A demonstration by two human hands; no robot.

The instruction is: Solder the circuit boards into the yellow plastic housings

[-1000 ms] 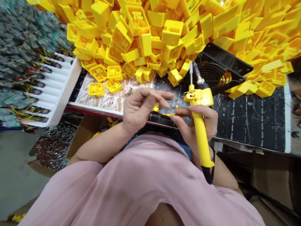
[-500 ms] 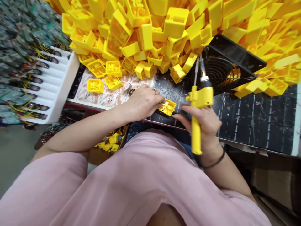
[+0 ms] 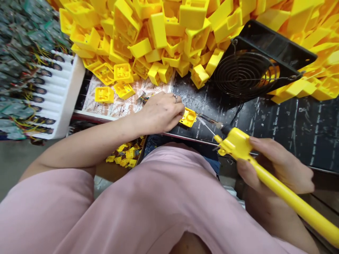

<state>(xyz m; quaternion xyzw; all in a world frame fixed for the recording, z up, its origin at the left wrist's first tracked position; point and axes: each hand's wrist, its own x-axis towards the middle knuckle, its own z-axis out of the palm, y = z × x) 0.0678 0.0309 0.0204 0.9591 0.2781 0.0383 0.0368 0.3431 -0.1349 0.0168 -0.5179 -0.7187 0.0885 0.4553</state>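
Observation:
My left hand (image 3: pixel 164 111) is closed at the left end of a small yellow plastic housing (image 3: pixel 188 118), fingers bent over its edge, the housing lying on the black work mat. My right hand (image 3: pixel 275 165) is wrapped round a yellow soldering iron (image 3: pixel 238 143) with a thin feed tube beside its tip. The iron points left, and its tip is at the right end of the housing; whether they touch I cannot tell. Left of my left hand lies a small part with wires (image 3: pixel 143 97), partly hidden by the hand.
A large heap of yellow housings (image 3: pixel 159 31) fills the back. A black fan with a wire grille (image 3: pixel 238 76) stands at back right. On the left, a white foam tray (image 3: pixel 62 106) holds wired parts. A box of small yellow pieces (image 3: pixel 127 153) is below the table edge.
My right hand has moved right and turned the soldering iron from upright to pointing left, bringing its tip down to the housing. My left hand stays by the housing.

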